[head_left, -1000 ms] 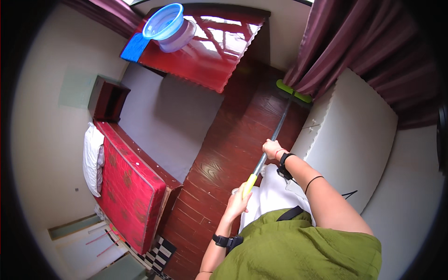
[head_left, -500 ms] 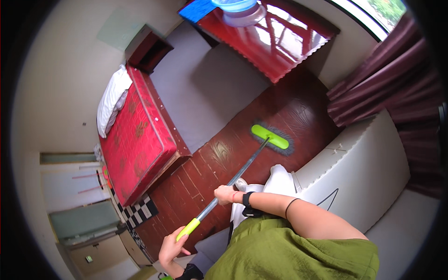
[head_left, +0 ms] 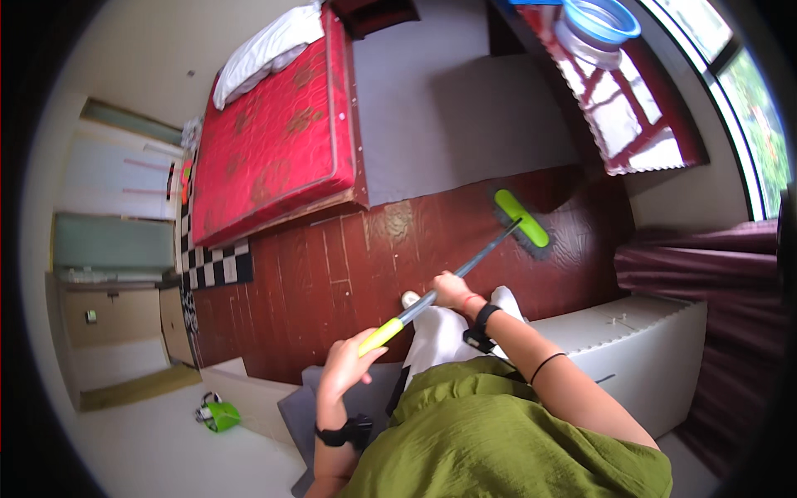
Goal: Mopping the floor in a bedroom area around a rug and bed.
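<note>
Both my hands are closed on the long handle of a mop (head_left: 490, 248). My left hand (head_left: 344, 363) wraps round its yellow-green grip at the near end. Farther up, on the grey metal pole, my right hand (head_left: 453, 290) is clasped. The pole slants away to the upper right. At its far end, the green mop head (head_left: 523, 219) with a grey fluffy pad lies on the dark red wood floor (head_left: 332, 274), close to the edge of a grey floor covering (head_left: 448, 158).
A bed with a red mattress (head_left: 278, 141) and white pillow (head_left: 266, 54) stands at the upper left. A red glossy table (head_left: 639, 124) bears a blue-rimmed basin (head_left: 602, 21). To my right are a white cabinet (head_left: 639, 349) and a purple curtain (head_left: 706, 261). A grey chair (head_left: 303, 407) is beside me.
My view has turned, so the bed and table appear rotated and shifted. The mop head now sits farther right in view, nearer the table. Both hands keep their hold on the handle.
</note>
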`<state>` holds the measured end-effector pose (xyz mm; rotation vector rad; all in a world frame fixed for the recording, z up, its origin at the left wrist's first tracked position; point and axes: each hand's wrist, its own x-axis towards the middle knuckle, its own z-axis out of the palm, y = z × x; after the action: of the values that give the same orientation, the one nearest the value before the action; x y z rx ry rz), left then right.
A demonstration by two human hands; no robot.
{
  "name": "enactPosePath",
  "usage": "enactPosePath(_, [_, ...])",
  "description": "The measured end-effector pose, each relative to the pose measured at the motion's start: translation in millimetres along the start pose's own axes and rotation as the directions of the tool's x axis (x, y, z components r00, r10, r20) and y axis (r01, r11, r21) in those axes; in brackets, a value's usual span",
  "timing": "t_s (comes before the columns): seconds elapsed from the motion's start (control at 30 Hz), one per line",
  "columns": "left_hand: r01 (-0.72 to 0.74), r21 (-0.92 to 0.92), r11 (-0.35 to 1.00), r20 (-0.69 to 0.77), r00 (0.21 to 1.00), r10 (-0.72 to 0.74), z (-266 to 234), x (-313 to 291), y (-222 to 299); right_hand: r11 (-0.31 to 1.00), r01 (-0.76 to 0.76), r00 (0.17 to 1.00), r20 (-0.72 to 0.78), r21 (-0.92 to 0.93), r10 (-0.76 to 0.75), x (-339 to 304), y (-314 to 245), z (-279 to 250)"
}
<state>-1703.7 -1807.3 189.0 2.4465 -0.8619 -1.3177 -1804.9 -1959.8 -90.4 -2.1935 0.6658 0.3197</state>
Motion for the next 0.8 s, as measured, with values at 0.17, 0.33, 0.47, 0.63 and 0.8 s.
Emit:
enactPosePath(0.17, [-0.224, -0.136, 0.965, -0.007, 0.974, 0.225, 19.1, 41.6, -53.7, 0.980, 0.143, 0.986, -0.063, -0.142, -0.153, 23.7, 42.9, 22.9])
enactPosePath(0.33, [-0.249, -0.132, 0.959, -0.018, 0.968, 0.249, -29.6, 50.3, -106.4, 0.969, 0.172, 0.985, 0.022, -0.177, -0.171, 59.1, -10.5, 34.8])
enactPosePath(0.47, [-0.017, -0.124, 0.992, -0.028, 1.000, 0.013, -113.0, 22.2, -155.0, 0.986, 0.125, 0.990, 0.082, -0.111, -0.116, 98.2, -115.4, 67.0])
enactPosePath(0.63, [0.173, -0.212, 0.962, -0.298, 0.926, -0.232, -199.7, -45.3, -213.0, 0.983, 0.179, 0.957, 0.237, -0.033, -0.167, 134.1, -276.0, 112.1])
enactPosePath(0.8, [0.314, -0.228, 0.922, -0.524, 0.758, -0.388, -235.4, -105.1, -234.0, 0.897, 0.407, 0.878, 0.199, 0.171, -0.436, 159.5, -388.1, 168.4])
